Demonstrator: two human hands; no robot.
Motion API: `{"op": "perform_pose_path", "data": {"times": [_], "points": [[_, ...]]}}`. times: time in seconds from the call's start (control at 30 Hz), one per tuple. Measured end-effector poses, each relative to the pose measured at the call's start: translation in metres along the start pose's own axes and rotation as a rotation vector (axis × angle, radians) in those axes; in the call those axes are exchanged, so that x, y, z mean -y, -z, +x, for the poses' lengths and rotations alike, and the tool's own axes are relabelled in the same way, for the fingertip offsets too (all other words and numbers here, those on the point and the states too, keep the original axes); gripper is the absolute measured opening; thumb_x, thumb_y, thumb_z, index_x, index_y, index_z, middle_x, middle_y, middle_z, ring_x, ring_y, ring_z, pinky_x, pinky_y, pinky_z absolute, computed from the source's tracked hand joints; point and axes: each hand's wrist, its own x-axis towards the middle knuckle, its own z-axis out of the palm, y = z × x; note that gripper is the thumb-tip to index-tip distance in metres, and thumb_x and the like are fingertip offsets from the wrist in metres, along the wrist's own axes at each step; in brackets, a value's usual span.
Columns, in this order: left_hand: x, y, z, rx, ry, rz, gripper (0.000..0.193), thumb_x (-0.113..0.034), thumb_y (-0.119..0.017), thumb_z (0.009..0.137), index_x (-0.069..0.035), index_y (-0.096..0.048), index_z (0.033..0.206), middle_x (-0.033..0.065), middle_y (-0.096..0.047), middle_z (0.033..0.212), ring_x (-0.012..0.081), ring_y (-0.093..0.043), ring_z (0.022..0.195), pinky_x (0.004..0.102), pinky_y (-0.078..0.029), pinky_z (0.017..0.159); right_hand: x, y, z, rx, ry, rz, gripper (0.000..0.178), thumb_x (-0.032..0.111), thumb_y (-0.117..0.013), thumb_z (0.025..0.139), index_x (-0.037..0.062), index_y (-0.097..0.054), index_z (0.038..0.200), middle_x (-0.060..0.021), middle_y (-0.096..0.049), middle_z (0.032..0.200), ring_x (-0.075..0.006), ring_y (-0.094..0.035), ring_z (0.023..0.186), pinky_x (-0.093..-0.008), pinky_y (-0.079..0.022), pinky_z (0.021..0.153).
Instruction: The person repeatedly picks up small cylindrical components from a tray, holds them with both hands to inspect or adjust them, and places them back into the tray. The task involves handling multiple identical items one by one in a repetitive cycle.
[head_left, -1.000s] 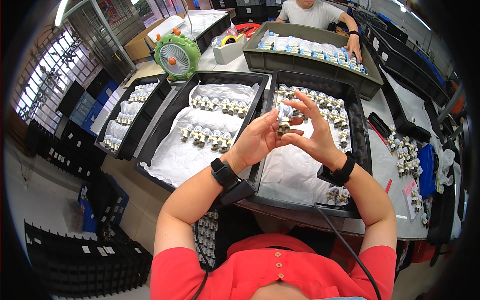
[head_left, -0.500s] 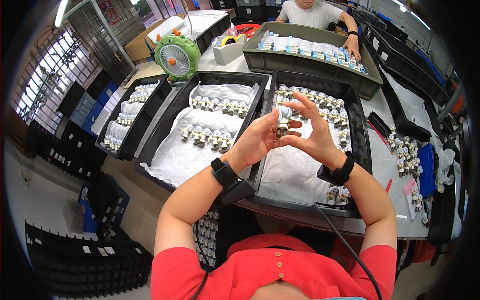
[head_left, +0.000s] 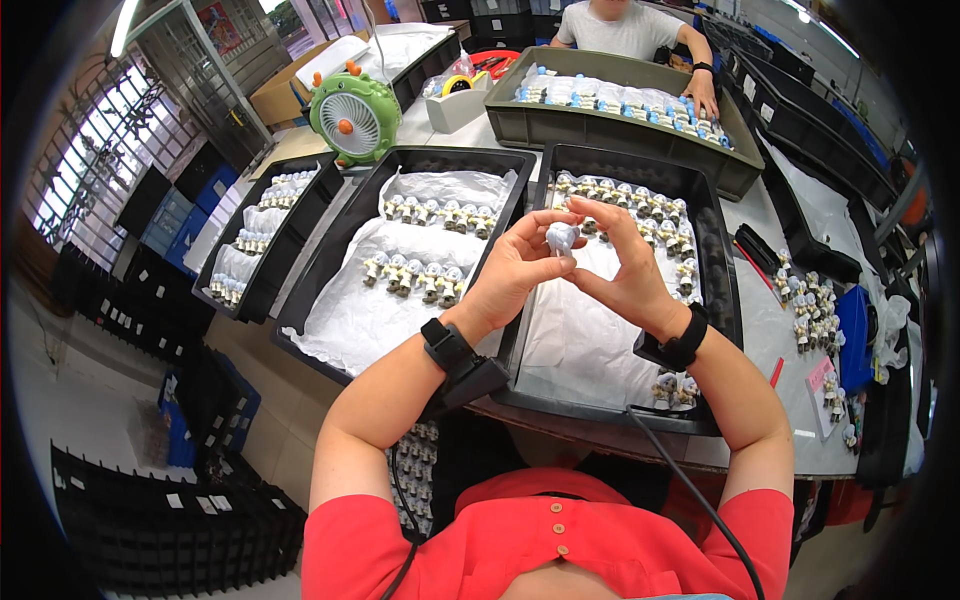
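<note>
Above the right-hand black tray I hold a small toy figurine (head_left: 562, 238) with a pale blue-grey head, turned head toward me so its body is mostly hidden. My left hand (head_left: 508, 272) pinches it between thumb and fingers. From the other side, my right hand (head_left: 634, 278) curls thumb and fingers around it, fingertips close to those of the left. Below lies a black tray (head_left: 728, 300) lined with white paper, with rows of similar figurines (head_left: 665, 208) along its far and right parts. To the left, another black tray (head_left: 345, 200) holds two rows of figurines (head_left: 412, 278).
A narrower black tray (head_left: 262, 290) with figurines stands far left. Behind are a green fan (head_left: 352, 112) and an olive crate (head_left: 600, 130), where a person's hand (head_left: 702, 92) rests among figurines. Loose figurines (head_left: 815, 310) and a blue bin (head_left: 855, 340) lie right. A cable (head_left: 690, 490) crosses my lap.
The figurine has tipped from upright, with its legs showing, to head toward me. My right fingers have come down and closed in around it. The trays look the same.
</note>
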Motion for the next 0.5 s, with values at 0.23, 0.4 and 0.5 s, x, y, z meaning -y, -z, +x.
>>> {"op": "perform_pose_path", "data": {"times": [0.23,0.4,0.5], "points": [[0.0004,0.0001,-0.0012,-0.002,-0.011,0.081,0.045,0.004,-0.063,0.077,-0.008,-0.050,0.119,0.0052,-0.054,0.114,0.0151,-0.052,0.110,0.0297,-0.046,0.089,-0.0034,-0.0012,0.0002,0.000,0.055,-0.048,0.066,0.006,-0.075,0.067,0.0111,-0.048,0.126,-0.0096,-0.054,0.120,-0.0280,-0.050,0.112,-0.0384,-0.039,0.097],[0.0016,0.0013,0.0001,-0.002,0.005,0.110,0.045,0.002,-0.063,0.078,-0.008,-0.050,0.120,0.0052,-0.055,0.114,0.0133,-0.054,0.105,0.0286,-0.046,0.088,-0.0029,-0.0005,0.0007,-0.001,0.059,-0.051,0.063,0.006,-0.074,0.067,0.0104,-0.049,0.125,-0.0091,-0.056,0.116,-0.0270,-0.051,0.109,-0.0376,-0.040,0.095],[0.0031,0.0008,0.0005,-0.012,-0.023,0.103,0.045,0.001,-0.064,0.079,-0.007,-0.049,0.121,0.0052,-0.055,0.113,0.0133,-0.054,0.104,0.0284,-0.047,0.088,-0.0037,-0.0016,0.0007,-0.006,0.057,-0.053,0.062,0.006,-0.074,0.067,0.0102,-0.050,0.124,-0.0084,-0.057,0.113,-0.0256,-0.053,0.105,-0.0366,-0.041,0.093]]}}
